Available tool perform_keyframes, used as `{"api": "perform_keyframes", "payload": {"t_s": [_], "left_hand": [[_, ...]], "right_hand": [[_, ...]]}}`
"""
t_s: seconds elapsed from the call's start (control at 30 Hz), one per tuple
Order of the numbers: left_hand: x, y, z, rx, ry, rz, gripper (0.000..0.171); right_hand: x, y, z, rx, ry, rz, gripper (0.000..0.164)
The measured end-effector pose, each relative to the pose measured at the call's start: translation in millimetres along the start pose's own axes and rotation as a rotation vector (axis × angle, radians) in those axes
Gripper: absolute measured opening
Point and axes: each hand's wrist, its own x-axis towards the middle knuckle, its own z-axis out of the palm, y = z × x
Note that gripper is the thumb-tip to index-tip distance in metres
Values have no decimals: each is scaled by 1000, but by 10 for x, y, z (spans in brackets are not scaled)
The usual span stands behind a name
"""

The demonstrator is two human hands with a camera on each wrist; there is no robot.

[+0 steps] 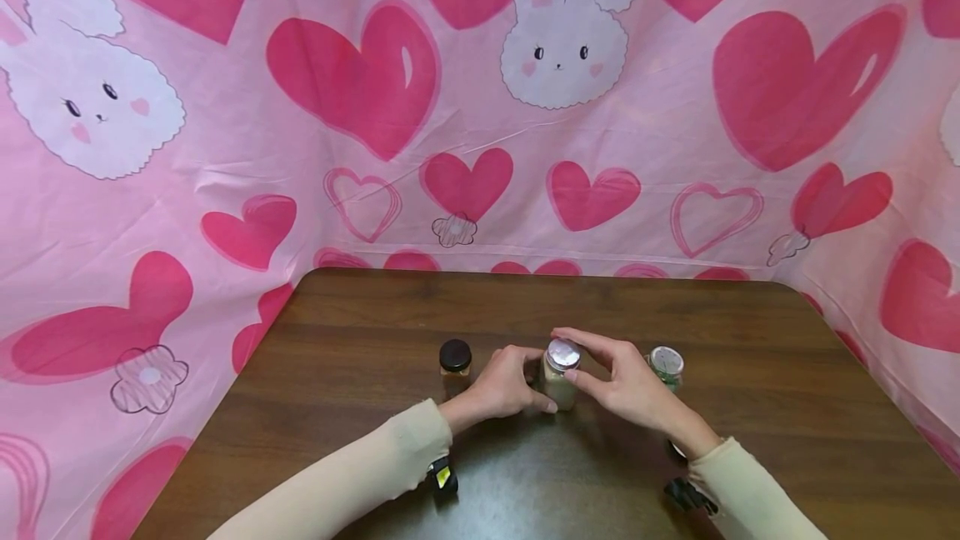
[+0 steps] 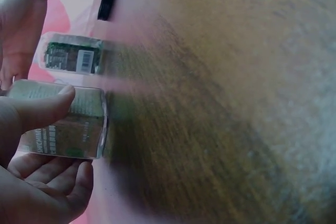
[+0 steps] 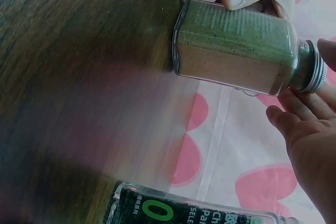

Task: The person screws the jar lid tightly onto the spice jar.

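A square glass spice jar (image 1: 560, 386) with a silver lid (image 1: 564, 354) stands upright on the wooden table between both hands. The left hand (image 1: 510, 382) grips its body, thumb on one face and fingers on the opposite side. At the top, the right hand (image 1: 626, 382) holds the silver lid between thumb and fingers. Through the glass, the right wrist view shows a greenish label and tan powder inside the jar (image 3: 236, 48). Printed lettering on the jar (image 2: 79, 135) is partly covered by the left thumb in the left wrist view.
Left of the hands stands a black-capped jar (image 1: 455, 365). Behind the right hand is a jar of green flakes (image 1: 666, 365), its dark label (image 3: 178, 208) visible from the right wrist. A black cap (image 2: 106, 6) lies on the table (image 1: 360, 315). Pink heart-patterned cloth (image 1: 480, 123) surrounds the table.
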Motion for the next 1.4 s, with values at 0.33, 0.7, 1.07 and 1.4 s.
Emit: {"api": "perform_keyframes", "payload": {"t_s": [0.33,0.7,1.07,1.4], "left_hand": [[-1,-10,16,-6,5,7,60],[-11,2,21,-14,4,12,60],[-5,-7,29,-5,17,11,59],[-3,-9,30,-1,24,17,55]], "right_hand": [[-3,5,5,2,6,-9,52],[-13,-1,29,-7,35,-1,52],[-9,-21,53,-57,80,11,53],[-12,-58,75,-132,131,30,53]]}}
